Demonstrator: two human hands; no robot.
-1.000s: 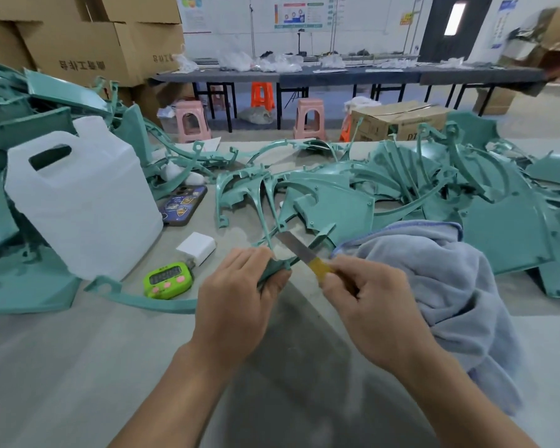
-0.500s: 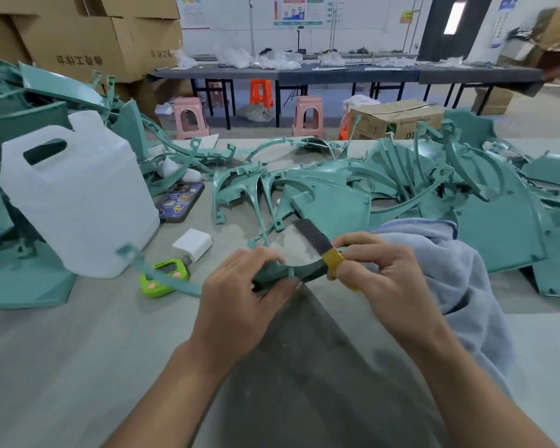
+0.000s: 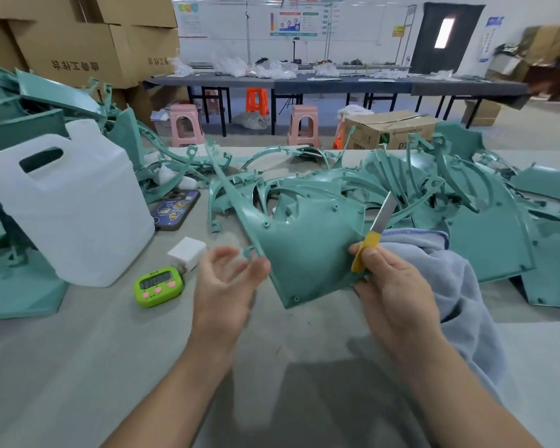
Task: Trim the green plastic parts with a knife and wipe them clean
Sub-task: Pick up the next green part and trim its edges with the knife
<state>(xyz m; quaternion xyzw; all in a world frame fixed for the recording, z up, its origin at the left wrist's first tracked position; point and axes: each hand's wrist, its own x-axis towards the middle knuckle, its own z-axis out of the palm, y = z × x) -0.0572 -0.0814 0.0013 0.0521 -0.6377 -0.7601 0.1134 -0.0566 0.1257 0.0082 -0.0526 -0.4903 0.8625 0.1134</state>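
Worktop (image 3: 78, 367), grey, at nearest edge; carries all items below.

Left hand (image 3: 227, 286): palm up, fingers loosely curled, grip open and holding nothing. Blurred, so finer finger pose not readable. Positioned just beside left edge of held part; judged ready to take or steady it.

Right hand (image 3: 392, 286): grip closed round knife (image 3: 374, 236) at yellow handle, blade pointing up and away from body. Same fingers apparently pinching right corner of green plastic part (image 3: 304, 253). Judged a parked-blade hold, edge clear of both hands during turning or inspection.

Green plastic part: flat fan-shaped panel with long thin rib running up and left. Raised off worktop, tilted toward camera, between both hands. Judged under check for leftover flash; trimming or wiping stage not determinable.

Cloth (image 3: 459, 286): grey-blue, bunched beside and under right wrist, within reach for wiping.

Timer (image 3: 158, 282), lime green, and white block (image 3: 188, 252): left of left hand.

Jug (image 3: 75, 215): white, handled, upright, farther left; contents not visible.

Phone (image 3: 175, 208): face up, just right of jug.

Heaps of green parts (image 3: 485, 221): tangled across middle and right; further heap (image 3: 13, 130) at left. Finished or unfinished: cannot tell.

Cardboard boxes (image 3: 78, 50), pink stools (image 3: 186, 124), long dark table (image 3: 337, 84): far background.
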